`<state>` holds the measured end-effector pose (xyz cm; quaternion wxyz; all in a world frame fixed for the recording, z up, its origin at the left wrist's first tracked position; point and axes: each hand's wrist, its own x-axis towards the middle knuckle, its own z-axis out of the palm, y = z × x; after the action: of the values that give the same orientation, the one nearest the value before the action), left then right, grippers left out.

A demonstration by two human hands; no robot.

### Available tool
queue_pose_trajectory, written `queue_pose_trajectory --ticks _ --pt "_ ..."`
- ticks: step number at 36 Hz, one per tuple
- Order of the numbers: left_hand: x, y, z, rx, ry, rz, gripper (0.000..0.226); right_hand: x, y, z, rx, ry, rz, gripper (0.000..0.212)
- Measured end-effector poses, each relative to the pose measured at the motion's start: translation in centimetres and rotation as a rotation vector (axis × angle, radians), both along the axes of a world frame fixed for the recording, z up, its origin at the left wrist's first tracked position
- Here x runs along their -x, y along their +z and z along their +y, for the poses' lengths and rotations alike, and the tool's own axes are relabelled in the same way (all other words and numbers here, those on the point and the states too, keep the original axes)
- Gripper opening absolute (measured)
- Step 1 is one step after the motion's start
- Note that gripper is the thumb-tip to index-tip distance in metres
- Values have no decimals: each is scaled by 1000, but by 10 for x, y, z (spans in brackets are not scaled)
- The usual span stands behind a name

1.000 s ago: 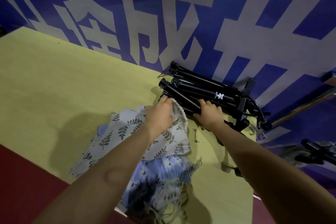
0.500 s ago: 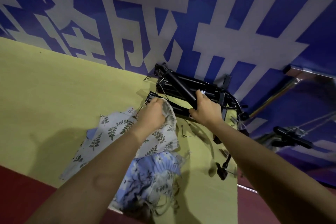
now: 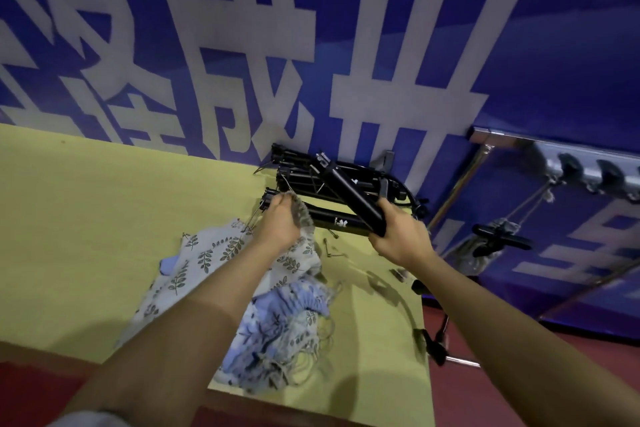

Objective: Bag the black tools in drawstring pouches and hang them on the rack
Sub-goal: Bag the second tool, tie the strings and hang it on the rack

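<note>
Head view, looking down over both bare forearms. Nearest, at the table's front edge, lies a crumpled blue-flowered pouch of thin, soft cloth, its loose cords trailing over the yellow-green tabletop; what it contains, if anything, is hidden in the folds. Overlapping it farther in is a pale leaf-print pouch, flat and limp. The left hand curls its fingers round the gathered, ruffled mouth of this pouch, which is drawn over the near end of a black tube-shaped tool lying on the table; only that end is inside, the rest of the shaft with its small white logo is exposed. Two small bent wire clips lie just beside the pouch.

The right hand grips the lower end of a second black tool, a smooth rigid cylinder raised clear of the table and tilted up and away to the left, with a small metal fitting at its top. Behind it, a heap of more black folded tools rests against the wall; individual pieces are hard to separate. A black curved part at the table's right edge is blurred and partly cut off by that edge.

Farthest, to the right, a metal rack with dark hooks carries one black tool hanging on cords, before a blue banner with large white characters.
</note>
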<state>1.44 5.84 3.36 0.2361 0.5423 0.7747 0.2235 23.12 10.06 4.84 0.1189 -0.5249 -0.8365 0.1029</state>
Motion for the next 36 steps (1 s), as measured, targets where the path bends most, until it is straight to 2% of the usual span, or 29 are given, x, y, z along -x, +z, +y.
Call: queue_pose_trajectory --ticks 4,9,15,21,25,27,31,33,36 --pt "6 6 -4 -27 -31 -35 68 -9 -1 -9 32 62 -73 38" --pt "16 12 -13 -36 -100 -44 84 -6 -11 -18 84 98 -226 58" --pt "24 19 -23 22 -238 89 87 8 -16 -27 -7 179 -341 60" --pt "24 29 -30 89 -331 263 86 28 -8 -23 -193 216 -498 55" --pt "18 30 -29 98 -357 228 83 38 3 -22 -341 306 -583 52" --pt "13 29 -29 98 -384 199 83 43 7 -22 -492 339 -616 52" --pt "4 23 -32 50 -371 305 88 52 17 -14 -738 411 -575 32" --pt "0 18 -31 -11 -339 381 80 57 21 -12 -818 454 -537 23" --pt "-5 13 -28 -95 -231 339 53 61 23 -8 -900 495 -465 20"
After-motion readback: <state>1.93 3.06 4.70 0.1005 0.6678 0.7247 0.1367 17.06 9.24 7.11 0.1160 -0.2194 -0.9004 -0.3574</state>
